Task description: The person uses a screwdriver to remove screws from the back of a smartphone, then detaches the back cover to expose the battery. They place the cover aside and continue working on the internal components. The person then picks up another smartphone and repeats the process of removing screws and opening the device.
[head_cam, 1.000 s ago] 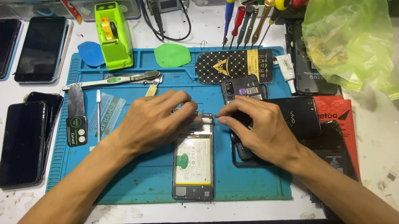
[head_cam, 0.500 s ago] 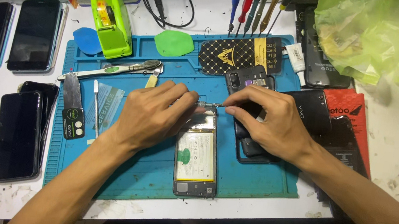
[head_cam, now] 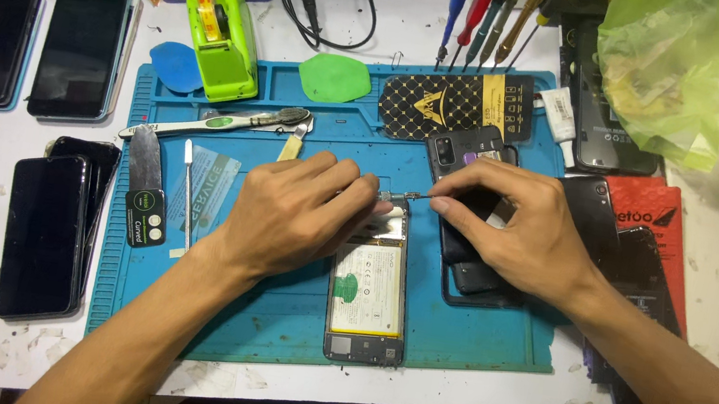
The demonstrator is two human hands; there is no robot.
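Phone (head_cam: pixel 370 293) with its back off lies lengthwise on our blue mat (head_cam: pixel 269 311), where our left hand (head_cam: pixel 292 211) and right hand (head_cam: pixel 515 229) together pinch a thin metal tool (head_cam: pixel 400 196) over its far end.

One opened phone (head_cam: pixel 370 293) lies under two hands; four dark phones (head_cam: pixel 45 238) lie left of them; two picks (head_cam: pixel 334 77) beyond.

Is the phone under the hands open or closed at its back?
Open. The phone lies on the blue mat with no back cover; its battery and inner parts are bare.
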